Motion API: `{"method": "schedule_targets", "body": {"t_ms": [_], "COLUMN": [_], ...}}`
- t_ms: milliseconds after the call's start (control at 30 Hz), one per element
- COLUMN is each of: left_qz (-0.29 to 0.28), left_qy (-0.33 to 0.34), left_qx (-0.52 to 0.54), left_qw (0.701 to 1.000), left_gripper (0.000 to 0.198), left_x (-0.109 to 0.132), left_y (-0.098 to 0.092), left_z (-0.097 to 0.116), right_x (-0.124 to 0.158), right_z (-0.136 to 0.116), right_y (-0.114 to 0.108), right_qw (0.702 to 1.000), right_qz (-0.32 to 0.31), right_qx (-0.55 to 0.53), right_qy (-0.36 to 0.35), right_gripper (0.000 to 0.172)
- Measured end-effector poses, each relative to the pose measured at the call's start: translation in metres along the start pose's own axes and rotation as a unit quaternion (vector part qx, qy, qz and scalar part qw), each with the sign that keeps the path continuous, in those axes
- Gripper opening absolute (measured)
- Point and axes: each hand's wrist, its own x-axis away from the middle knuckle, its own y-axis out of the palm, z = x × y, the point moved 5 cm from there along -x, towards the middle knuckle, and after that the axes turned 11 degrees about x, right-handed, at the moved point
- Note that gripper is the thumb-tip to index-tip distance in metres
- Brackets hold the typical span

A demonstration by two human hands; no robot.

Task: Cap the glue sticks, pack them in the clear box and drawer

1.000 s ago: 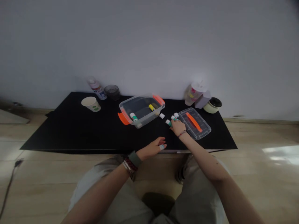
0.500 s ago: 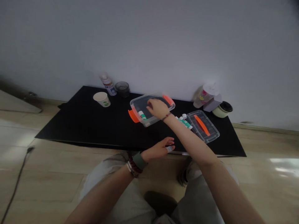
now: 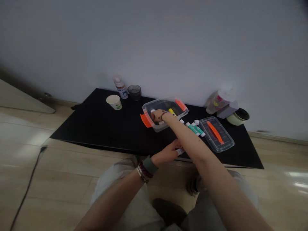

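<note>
My right hand [image 3: 158, 115] reaches down inside a clear plastic box [image 3: 161, 127] with orange latches. Its fingers are closed on a glue stick [image 3: 153, 111], of which little more than the white end shows. A yellow tube [image 3: 172, 112] lies farther right in the same box. Close to the table's front edge, my left hand [image 3: 169, 151] hovers with thumb and fingers apart, holding nothing visible; my right forearm covers its fingertips. Several green and white glue sticks [image 3: 195, 128] lie to the right of the box, beside its clear lid [image 3: 228, 145] with an orange handle.
A paper cup [image 3: 114, 102], a white spray bottle [image 3: 121, 87] and a dark glass [image 3: 134, 92] stand at the back left of the black table [image 3: 96, 125]. At the back right are a clear plastic cup [image 3: 218, 101], a purple-grey box [image 3: 227, 110] and a pale green pot [image 3: 237, 118].
My right hand has dropped lower and to the left in the box, onto the glue stick there. The yellow tube has come into sight. The whole view has shifted slightly.
</note>
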Motion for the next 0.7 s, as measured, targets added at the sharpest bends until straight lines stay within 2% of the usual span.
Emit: {"method": "schedule_targets", "body": {"t_ms": [67,133,167,233,300,333,433,500,600,700], "left_qz": [0.076,0.147,0.168,0.183,0.169,0.151,0.095,0.079,0.062,0.019], "left_qy": [-0.028,-0.055,-0.056,-0.036,-0.017,-0.020,-0.079,-0.117,-0.123,-0.120], "left_qx": [-0.005,-0.002,0.008,0.038,0.072,0.090,0.113,0.092,0.041,0.021], "left_qw": [0.997,0.988,0.984,0.982,0.983,0.984,0.986,0.986,0.990,0.992], "left_gripper": [0.049,0.048,0.047,0.046,0.047,0.048,0.053,0.058,0.063,0.064], "left_x": [-0.002,-0.002,-0.002,0.000,0.001,0.001,0.002,0.004,0.007,0.010], "left_y": [-0.007,-0.015,-0.016,-0.016,-0.010,-0.006,0.010,0.015,0.016,0.020], "left_z": [-0.001,0.002,0.006,0.017,0.025,0.026,0.015,0.002,-0.010,-0.008], "right_x": [0.027,0.068,0.091,0.135,0.169,0.180,0.197,0.200,0.204,0.210], "right_z": [0.019,0.039,0.048,0.063,0.070,0.071,0.066,0.064,0.065,0.066], "right_y": [-0.019,-0.040,-0.044,-0.036,-0.011,0.005,0.053,0.075,0.086,0.081], "right_qw": [0.998,0.980,0.967,0.945,0.920,0.908,0.888,0.884,0.882,0.879], "right_qz": [0.057,0.192,0.241,0.286,0.293,0.287,0.250,0.227,0.208,0.187], "right_qx": [-0.007,-0.047,-0.078,-0.152,-0.243,-0.285,-0.348,-0.363,-0.388,-0.417], "right_qy": [0.010,0.021,0.026,0.046,0.090,0.109,0.166,0.185,0.169,0.135], "right_gripper": [0.029,0.039,0.048,0.070,0.080,0.078,0.051,0.033,0.029,0.027]}}
